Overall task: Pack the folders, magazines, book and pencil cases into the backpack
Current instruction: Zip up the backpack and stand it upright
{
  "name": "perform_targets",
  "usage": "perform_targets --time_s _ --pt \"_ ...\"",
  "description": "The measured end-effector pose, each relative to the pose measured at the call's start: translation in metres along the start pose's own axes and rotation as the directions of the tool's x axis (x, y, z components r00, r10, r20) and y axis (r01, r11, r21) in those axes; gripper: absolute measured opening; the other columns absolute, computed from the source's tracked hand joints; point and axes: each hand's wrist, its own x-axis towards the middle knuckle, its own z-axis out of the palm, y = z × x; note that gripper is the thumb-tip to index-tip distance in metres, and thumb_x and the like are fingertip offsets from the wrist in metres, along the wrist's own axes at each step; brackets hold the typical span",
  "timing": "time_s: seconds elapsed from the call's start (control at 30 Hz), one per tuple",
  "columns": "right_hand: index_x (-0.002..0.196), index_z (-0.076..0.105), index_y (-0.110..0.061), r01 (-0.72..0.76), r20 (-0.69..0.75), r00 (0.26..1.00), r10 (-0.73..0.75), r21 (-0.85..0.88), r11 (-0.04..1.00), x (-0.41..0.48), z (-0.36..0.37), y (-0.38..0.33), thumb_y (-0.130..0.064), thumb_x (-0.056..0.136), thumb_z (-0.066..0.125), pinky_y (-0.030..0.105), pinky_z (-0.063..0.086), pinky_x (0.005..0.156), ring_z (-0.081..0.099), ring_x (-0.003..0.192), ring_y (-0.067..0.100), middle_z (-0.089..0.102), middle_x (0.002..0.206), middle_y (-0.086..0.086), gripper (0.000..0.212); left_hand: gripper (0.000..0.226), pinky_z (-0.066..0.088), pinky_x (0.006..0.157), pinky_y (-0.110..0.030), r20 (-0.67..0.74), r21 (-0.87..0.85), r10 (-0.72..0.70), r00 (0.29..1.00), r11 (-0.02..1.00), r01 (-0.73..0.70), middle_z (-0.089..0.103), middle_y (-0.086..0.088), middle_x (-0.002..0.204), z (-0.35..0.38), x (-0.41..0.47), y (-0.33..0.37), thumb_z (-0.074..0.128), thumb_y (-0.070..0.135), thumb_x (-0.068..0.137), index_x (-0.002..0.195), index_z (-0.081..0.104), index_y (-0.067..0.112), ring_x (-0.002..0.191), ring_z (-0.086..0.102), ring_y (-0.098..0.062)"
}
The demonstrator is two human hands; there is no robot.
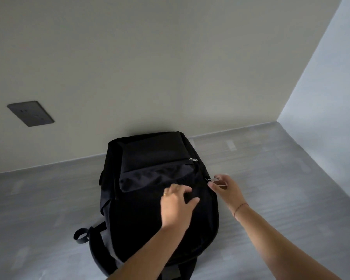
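Backpack (150, 209), black, lies flat with its front panel up on a grey surface (291, 188), its far end close to the wall, which leaves the side zip within easy reach. The left hand (177, 205) rests on the front panel with fingers loosely spread, likely bracing the fabric so it will not drag. The right hand (223, 188) pinches the metal zipper pull (214, 179) at the pack's right edge, probably to run the zip. No folders, magazines, book or pencil cases are in view
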Motion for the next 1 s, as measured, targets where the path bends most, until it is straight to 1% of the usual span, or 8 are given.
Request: perform_targets --time_s 0.17,0.37,0.47,0.57,0.67,0.8,0.9,1.0 --pt "0.116 0.048 -0.017 -0.128 0.101 0.987 0.122 0.056 0.990 -0.034 0.015 0.002 -0.032 0.082 0.069 0.024 0.047 0.080 0.059 0.099 0.013 0.060 0.110 -0.002 0.042 0.055 0.027 0.107 -0.039 -0.228 0.211 -0.066 0.971 0.971 0.115 0.046 0.006 0.130 -0.060 -0.017 -0.062 0.071 0.043 0.077 0.126 0.053 0.027 0.126 0.038 -0.019" --pt "0.121 0.049 -0.018 -0.233 0.133 0.967 0.218 0.109 0.966 -0.081 0.035 0.029 -0.040 0.088 0.059 0.035 0.049 0.094 0.060 0.106 0.017 0.063 0.114 -0.001 0.041 0.099 0.026 0.108 -0.049 -0.170 -0.023 -0.576 0.800 0.814 0.581 0.029 -0.012 0.146 -0.084 -0.058 -0.121 0.077 0.049 0.067 0.144 0.025 0.015 0.135 0.026 -0.033" --pt "0.121 0.050 -0.021 -0.314 0.139 0.945 0.296 0.137 0.939 -0.100 0.040 0.041 -0.038 0.087 0.059 0.041 0.053 0.089 0.062 0.104 0.021 0.064 0.112 0.000 0.038 0.096 0.037 0.105 -0.046 0.082 -0.257 -0.680 0.728 0.692 0.675 0.049 -0.014 0.131 -0.077 -0.075 -0.136 0.078 0.054 0.059 0.135 0.043 0.008 0.124 0.044 -0.032" --pt "0.120 0.047 -0.023 -0.381 0.187 0.918 0.351 0.160 0.911 -0.115 0.044 0.048 -0.037 0.083 0.066 0.043 0.055 0.078 0.060 0.104 0.028 0.061 0.112 0.001 0.044 0.084 0.039 0.103 -0.037 0.201 -0.213 -0.697 0.688 0.655 0.725 0.052 -0.015 0.126 -0.072 -0.091 -0.131 0.076 0.053 0.066 0.130 0.047 0.006 0.121 0.047 -0.030" --pt "0.122 0.042 -0.027 -0.381 0.240 0.914 0.328 0.228 0.896 -0.126 0.049 0.046 -0.026 0.078 0.073 0.041 0.054 0.075 0.061 0.102 0.028 0.060 0.110 -0.002 0.053 0.066 0.043 0.083 -0.029 0.242 -0.256 -0.671 0.701 0.653 0.713 0.060 -0.009 0.110 -0.070 -0.099 -0.118 0.077 0.042 0.071 0.120 0.053 0.004 0.103 0.056 -0.025" --pt "0.111 0.048 -0.039 -0.322 0.222 0.934 0.279 0.192 0.927 -0.136 0.055 0.046 -0.052 0.023 0.091 0.047 0.057 0.080 0.066 0.100 0.028 0.067 0.107 0.002 0.099 0.050 0.047 0.080 -0.026 0.254 -0.268 -0.663 0.705 0.652 0.709 0.062 -0.008 0.098 -0.070 -0.105 -0.111 0.073 0.037 0.074 0.107 0.057 0.003 0.094 0.062 -0.027" --pt "0.120 0.052 -0.020 -0.355 0.186 0.931 0.315 0.246 0.902 -0.138 0.057 0.045 -0.024 0.051 0.091 0.042 0.055 0.076 0.067 0.092 0.030 0.068 0.099 0.014 0.079 0.038 0.057 0.077 -0.037 0.255 -0.317 -0.651 0.715 0.642 0.698 0.062 -0.009 0.089 -0.074 -0.105 -0.112 0.076 0.029 0.071 0.092 0.057 0.004 0.082 0.066 -0.028" --pt "0.114 0.054 0.010 -0.418 0.213 0.906 0.366 0.305 0.856 -0.142 0.055 0.036 0.005 0.077 0.070 0.026 0.047 0.047 0.057 0.051 0.022 0.062 0.062 0.014 0.041 0.025 0.051 0.062 -0.015 0.191 -0.333 -0.606 0.772 0.700 0.632 0.062 -0.007 0.082 -0.089 -0.108 -0.103 0.074 0.024 0.078 0.083 0.055 0.008 0.071 0.061 -0.018"
